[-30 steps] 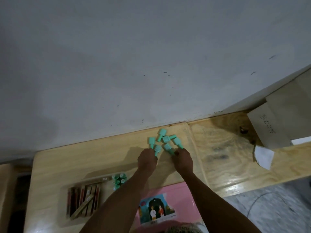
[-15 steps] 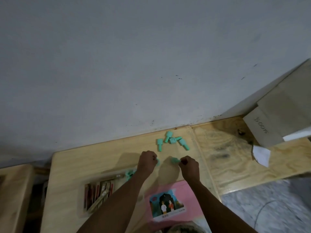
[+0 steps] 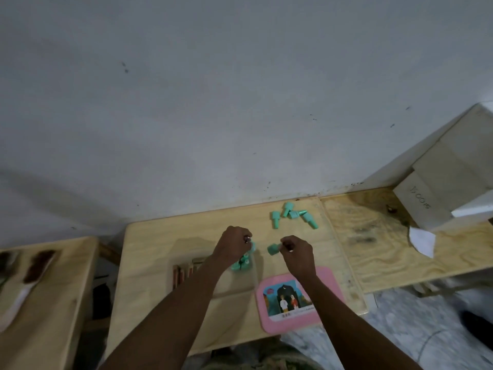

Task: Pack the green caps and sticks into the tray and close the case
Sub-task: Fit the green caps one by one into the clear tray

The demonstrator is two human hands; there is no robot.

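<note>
Several loose green caps (image 3: 292, 214) lie in a heap near the wall at the back of the wooden table (image 3: 149, 252). My left hand (image 3: 233, 245) pinches one green cap (image 3: 253, 246) just above a few caps (image 3: 240, 264) that stand in the clear tray (image 3: 256, 276). Brown sticks (image 3: 182, 272) lie in the tray's left part, partly behind my left forearm. My right hand (image 3: 296, 253) pinches another green cap (image 3: 273, 248) to the right of the tray. The pink case lid (image 3: 330, 279), with a picture of two figures, lies flat near the table's front edge.
A second wooden board (image 3: 400, 244) adjoins on the right, carrying a pale cardboard box (image 3: 440, 188) and a scrap of white paper (image 3: 422, 240). Another wooden surface (image 3: 53, 289) with a brush-like object stands at the left, across a gap.
Both hands have drawn back from the heap of caps toward the tray, each carrying one cap. The camera view has shifted, so the table sits more to the right.
</note>
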